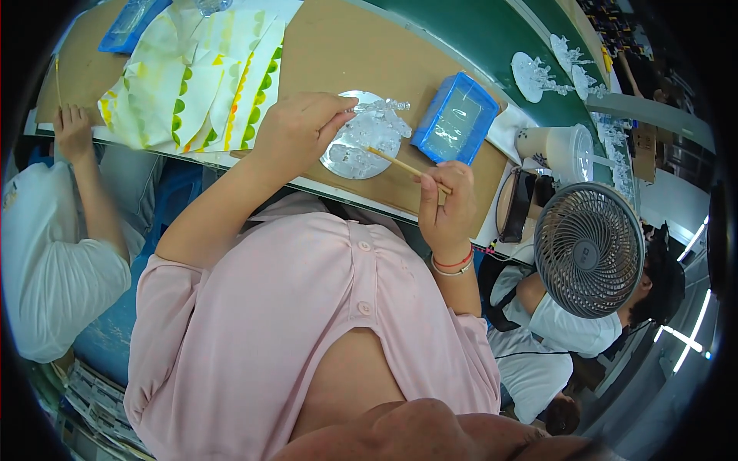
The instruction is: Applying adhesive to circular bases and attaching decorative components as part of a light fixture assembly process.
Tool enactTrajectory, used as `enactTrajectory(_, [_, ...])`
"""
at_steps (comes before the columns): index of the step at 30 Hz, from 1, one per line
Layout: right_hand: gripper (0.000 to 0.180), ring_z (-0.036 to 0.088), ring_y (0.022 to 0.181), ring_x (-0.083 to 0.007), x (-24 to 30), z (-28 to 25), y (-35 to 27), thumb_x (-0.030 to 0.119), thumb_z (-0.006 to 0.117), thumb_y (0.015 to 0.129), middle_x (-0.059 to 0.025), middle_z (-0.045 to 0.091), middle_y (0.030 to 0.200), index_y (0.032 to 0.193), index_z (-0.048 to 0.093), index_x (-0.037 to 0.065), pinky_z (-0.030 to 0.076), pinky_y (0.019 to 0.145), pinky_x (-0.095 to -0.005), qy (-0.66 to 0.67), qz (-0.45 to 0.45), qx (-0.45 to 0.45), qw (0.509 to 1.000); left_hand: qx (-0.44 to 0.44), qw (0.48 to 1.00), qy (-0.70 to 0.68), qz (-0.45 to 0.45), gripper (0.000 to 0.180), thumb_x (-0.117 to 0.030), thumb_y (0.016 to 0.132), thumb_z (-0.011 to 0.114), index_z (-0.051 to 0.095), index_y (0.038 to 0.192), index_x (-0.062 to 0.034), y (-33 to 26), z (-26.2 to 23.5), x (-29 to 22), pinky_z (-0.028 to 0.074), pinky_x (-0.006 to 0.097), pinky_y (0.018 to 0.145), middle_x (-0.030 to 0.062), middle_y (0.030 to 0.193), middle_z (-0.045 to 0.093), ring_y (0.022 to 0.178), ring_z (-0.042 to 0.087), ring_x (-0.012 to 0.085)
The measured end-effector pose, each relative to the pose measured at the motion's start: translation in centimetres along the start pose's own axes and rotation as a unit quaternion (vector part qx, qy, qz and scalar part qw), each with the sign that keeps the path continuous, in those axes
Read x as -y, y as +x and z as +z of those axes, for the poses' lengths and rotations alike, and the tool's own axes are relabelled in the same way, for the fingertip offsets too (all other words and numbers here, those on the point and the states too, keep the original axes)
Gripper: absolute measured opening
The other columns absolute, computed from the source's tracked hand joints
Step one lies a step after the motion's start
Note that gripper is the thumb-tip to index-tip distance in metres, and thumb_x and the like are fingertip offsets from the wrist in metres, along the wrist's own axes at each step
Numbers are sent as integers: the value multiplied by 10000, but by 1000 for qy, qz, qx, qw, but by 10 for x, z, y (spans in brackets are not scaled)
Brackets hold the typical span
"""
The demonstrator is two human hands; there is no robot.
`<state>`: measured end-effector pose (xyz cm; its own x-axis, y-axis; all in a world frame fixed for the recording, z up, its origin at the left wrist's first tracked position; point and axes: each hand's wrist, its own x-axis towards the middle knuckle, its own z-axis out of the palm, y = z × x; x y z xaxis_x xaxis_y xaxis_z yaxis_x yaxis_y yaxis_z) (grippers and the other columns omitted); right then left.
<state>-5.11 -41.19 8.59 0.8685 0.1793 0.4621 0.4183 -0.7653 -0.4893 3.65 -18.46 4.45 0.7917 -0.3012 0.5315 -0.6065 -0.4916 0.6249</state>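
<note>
Left hand: from my remote view I see the left hand (301, 127) closed at thumb and forefinger on a slender clear piece (393, 105), held above the far part of the disc
Right hand: I see the right hand (450, 196) pinching a thin wooden stick (403, 164), its tip slanting to the left among the clear parts; whether it touches them I cannot tell
Between the hands: they are apart from each other, one on either side of the disc
Round disc: the shiny disc (337, 160) lies on the brown board (361, 54) in front of the pink shirt (269, 307), with a heap of clear parts (390, 132) on it, too glassy for me to separate
Blue tray: just right of the disc I have a blue tray (427, 149) with something clear inside
Patterned sheets: white sheets (204, 84) with green and yellow marks overlap left of the disc
Right side: a lidded cup (547, 144) stands beyond the tray, with a round fan (588, 250) nearer
Far left: a co-worker's hand (73, 132) rests at the table edge
</note>
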Motion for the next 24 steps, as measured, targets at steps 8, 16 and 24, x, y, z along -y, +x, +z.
enactTrajectory(8, [192,586,723,-260,13,0,7,-11,649,793,-77,642,817,915,516,55,458,824,-416,-19,-150,77,985,-8,1000,3,11,169,-74,779,730,700,945,-59,1,1,2,532,317,681,74,906,707,787,668,236])
enactTrajectory(16, [206,594,748,-288,1,-7,10,-14,649,788,-94,650,856,927,513,53,467,801,-431,14,-154,93,984,-12,1000,9,12,159,-85,781,727,703,937,-60,0,1,1,533,317,674,72,893,707,776,667,231])
enactTrajectory(24, [214,608,782,-307,6,-4,6,-19,638,810,-114,659,893,960,502,48,477,808,-433,18,-160,119,980,-12,1000,10,11,156,-89,786,723,704,938,-61,0,1,1,531,322,669,73,881,706,770,666,232])
